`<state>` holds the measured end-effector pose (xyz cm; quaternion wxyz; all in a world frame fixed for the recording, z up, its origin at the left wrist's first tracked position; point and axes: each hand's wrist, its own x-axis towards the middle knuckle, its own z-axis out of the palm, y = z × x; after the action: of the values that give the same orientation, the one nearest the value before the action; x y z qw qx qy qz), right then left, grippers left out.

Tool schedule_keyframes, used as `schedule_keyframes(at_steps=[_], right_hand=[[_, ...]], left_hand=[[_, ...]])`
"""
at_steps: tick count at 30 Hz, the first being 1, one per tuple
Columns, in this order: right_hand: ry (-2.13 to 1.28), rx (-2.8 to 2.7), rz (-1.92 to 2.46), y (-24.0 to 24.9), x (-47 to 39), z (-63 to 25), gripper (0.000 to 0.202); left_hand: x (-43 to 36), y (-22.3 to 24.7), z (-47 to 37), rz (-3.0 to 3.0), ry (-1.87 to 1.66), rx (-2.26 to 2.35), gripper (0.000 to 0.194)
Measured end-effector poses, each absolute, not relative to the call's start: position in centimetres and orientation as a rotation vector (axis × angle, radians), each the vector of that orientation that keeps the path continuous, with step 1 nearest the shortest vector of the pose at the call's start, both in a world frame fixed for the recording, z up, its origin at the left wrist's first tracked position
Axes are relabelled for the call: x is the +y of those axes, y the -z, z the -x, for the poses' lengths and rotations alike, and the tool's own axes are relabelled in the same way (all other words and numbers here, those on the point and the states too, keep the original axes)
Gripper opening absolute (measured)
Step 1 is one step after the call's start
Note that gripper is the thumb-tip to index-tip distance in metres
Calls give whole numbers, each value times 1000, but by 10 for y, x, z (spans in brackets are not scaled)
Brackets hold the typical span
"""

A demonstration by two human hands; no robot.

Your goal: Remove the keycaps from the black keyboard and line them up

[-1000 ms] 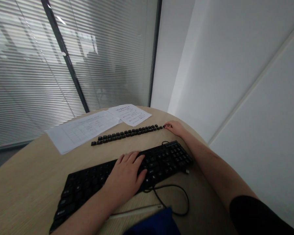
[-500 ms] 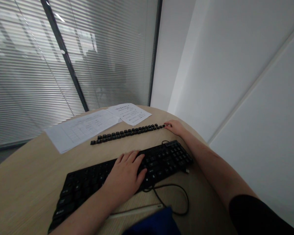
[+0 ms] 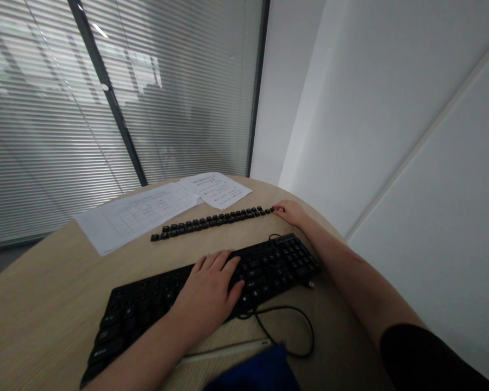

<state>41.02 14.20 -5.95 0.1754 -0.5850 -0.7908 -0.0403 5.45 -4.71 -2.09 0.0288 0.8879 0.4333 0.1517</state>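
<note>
My left hand (image 3: 207,288) lies on the black keyboard (image 3: 146,288) with its fingers spread, covering part of the keys. Farther back, two rows of loose black keycaps (image 3: 212,220) run across the table, slanting up to the right. At the right end of these rows, my right hand (image 3: 290,212) rests with its fingertips pinched at the last keycap (image 3: 273,209). That keycap is small and partly covered by the fingers.
Printed paper sheets (image 3: 142,212) lie behind the keycaps on the round wooden table (image 3: 44,304). A black cable (image 3: 309,326) loops in front of the keyboard, near a pale stick-like tool (image 3: 228,350) and a blue item (image 3: 256,374). A white wall (image 3: 391,108) stands at right.
Almost nothing differs. The fingertips of my right hand have shifted very slightly at the end of the keycap row; my left hand stays on the keyboard.
</note>
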Motion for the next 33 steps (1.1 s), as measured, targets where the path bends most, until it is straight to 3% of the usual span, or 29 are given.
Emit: schedule_keyframes(at_steps=[24, 33], right_hand=[[123, -2233, 1628, 61, 143, -408, 27], [277, -1942, 1561, 45, 125, -407, 37]], left_hand=[[-49, 19, -56, -2739, -406, 1345, 47], [-49, 19, -57, -2741, -401, 1344, 48]])
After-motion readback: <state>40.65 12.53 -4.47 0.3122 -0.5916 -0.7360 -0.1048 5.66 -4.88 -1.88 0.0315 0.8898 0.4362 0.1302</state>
